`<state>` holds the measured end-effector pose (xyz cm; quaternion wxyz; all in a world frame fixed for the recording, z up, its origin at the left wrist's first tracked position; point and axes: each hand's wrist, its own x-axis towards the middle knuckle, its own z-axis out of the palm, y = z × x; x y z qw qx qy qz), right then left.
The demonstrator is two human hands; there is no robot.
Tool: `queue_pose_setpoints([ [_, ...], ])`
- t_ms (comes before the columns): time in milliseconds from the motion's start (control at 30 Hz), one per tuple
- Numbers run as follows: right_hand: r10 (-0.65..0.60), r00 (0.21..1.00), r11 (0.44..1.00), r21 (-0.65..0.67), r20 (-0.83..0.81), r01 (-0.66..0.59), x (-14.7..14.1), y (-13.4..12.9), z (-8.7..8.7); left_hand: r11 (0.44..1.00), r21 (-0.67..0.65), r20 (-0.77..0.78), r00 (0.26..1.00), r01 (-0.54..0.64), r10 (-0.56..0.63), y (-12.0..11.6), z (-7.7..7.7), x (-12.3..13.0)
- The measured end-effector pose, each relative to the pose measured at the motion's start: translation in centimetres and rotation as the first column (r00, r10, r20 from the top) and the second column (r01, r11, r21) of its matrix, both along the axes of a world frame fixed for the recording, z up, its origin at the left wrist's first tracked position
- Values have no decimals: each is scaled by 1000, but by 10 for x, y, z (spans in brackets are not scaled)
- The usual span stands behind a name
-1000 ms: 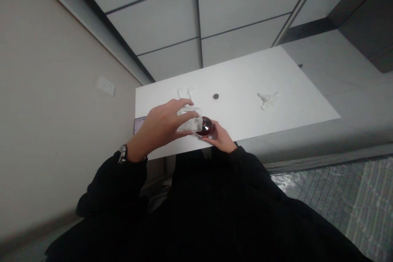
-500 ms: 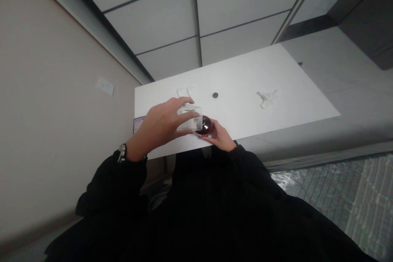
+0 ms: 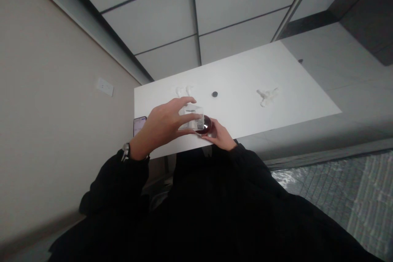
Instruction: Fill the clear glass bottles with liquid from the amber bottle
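Observation:
My left hand (image 3: 167,123), with a watch at the wrist, is closed around a clear box-like container (image 3: 198,111). Its contents cannot be made out. The container is tilted over a dark red, glossy round object (image 3: 208,124), partly covering it. My right hand (image 3: 221,135) grips that round object from the right, thumb on the near side. Whether the container and the round object touch is hidden. A small dark disc (image 3: 215,94) lies on the white table (image 3: 239,73) beyond my hands.
A crumpled white piece (image 3: 266,96) lies on the right part of the table. Two small whitish items (image 3: 188,89) are behind my left hand. A phone (image 3: 139,125) with a lit screen lies at the left edge. A wall with an outlet (image 3: 105,86) stands at left.
My left hand and the clear container have shifted slightly to the right, covering more of the round object. More of the phone shows. My right hand has stayed in place.

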<state>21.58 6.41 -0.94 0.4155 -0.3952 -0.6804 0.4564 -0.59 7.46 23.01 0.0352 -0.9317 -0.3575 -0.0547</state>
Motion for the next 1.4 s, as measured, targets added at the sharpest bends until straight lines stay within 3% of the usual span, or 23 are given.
queue_pose_setpoints([
  [300, -5, 1000, 1000, 14, 8, 5, 0, 0, -1, 998, -60, 79, 997, 18, -13, 0, -12, -3],
  [1200, -8, 1000, 1000, 13, -9, 8, 1, 1, -6, 988, -75, 73, 989, 136, -131, 14, -9, 16],
  [1400, -1, 1000, 1000, 30, 3, 1, 2, 2, -5, 988, -150, 93, 995, 40, -27, 18, -6, 19],
])
